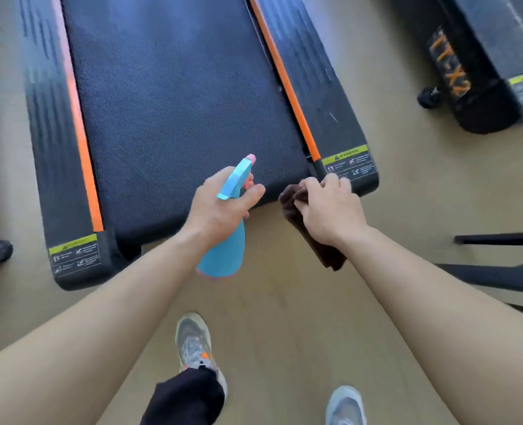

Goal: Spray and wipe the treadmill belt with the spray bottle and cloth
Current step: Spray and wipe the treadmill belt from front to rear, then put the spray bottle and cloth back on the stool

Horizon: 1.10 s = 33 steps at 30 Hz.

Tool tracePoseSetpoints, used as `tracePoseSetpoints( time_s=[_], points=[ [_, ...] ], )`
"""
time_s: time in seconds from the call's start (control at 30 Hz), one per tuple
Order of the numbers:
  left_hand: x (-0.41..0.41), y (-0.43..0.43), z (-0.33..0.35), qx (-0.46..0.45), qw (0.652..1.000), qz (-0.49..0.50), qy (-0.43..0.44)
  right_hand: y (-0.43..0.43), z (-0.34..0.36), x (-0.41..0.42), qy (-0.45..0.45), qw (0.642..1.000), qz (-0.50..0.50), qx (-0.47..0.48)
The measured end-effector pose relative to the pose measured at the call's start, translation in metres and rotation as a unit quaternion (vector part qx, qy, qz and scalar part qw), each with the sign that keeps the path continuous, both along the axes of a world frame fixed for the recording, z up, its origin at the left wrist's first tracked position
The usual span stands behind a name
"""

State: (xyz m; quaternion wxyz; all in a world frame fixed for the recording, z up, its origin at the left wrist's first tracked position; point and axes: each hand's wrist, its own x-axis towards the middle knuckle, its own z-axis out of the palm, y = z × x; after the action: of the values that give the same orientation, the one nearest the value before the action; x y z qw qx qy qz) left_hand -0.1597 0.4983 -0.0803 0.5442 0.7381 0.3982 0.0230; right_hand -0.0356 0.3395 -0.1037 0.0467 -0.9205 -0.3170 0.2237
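Left hand [220,207]: fingers curled round the neck of the blue spray bottle [223,250], one finger at the trigger, pink nozzle tip aimed over the treadmill belt [174,102]. The bottle body hangs below the hand, over the floor.

Right hand [330,207]: fingers bunched tight on a brown cloth [312,240], held at the belt's near right corner, the loose end trailing down past the wrist.

Writing: the yellow-green label [350,165] on the right side rail reads "WARNING"; the small print under it is too fine to read. The matching label [74,256] on the left rail is blurred. The second treadmill [468,72], upper right, has orange lettering – perhaps ending "X2", uncertain.

Edges: an orange stripe [284,84] borders each side of the belt, and the near end is rounded. Both hands sit just at that end. The wood floor [284,317] lies open beneath them – two grey shoes [192,342] stand on it. A dark frame [499,271] intrudes from the right.
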Motion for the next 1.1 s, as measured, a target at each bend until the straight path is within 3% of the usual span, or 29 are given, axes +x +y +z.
tracePoseSetpoints(
  time_s=[0.27, 0.5, 0.77, 0.93, 1.0, 1.1],
  points=[
    [0.006, -0.096, 0.111, -0.016, 0.996, -0.082, 0.028, -0.092, 0.122, -0.018, 0.038, 0.998, -0.010, -0.045],
    [0.047, -0.190, 0.169, -0.009, 0.980, -0.196, 0.028, -0.200, 0.192, 0.002, 0.059, 0.984, -0.164, -0.046],
    [0.112, -0.320, 0.186, -0.050, 0.943, -0.328, -0.022, -0.359, 0.223, 0.003, 0.068, 0.936, -0.340, -0.057],
    [0.156, -0.403, 0.175, -0.031, 0.928, -0.369, -0.046, -0.431, 0.211, 0.002, 0.137, 0.914, -0.378, -0.053],
    [0.176, -0.430, 0.167, 0.006, 0.927, -0.373, -0.045, -0.454, 0.202, 0.003, 0.150, 0.908, -0.389, -0.046],
    [0.208, -0.458, 0.150, 0.174, 0.896, -0.409, 0.007, -0.484, 0.186, 0.004, 0.160, 0.902, -0.399, -0.032]
  ],
)
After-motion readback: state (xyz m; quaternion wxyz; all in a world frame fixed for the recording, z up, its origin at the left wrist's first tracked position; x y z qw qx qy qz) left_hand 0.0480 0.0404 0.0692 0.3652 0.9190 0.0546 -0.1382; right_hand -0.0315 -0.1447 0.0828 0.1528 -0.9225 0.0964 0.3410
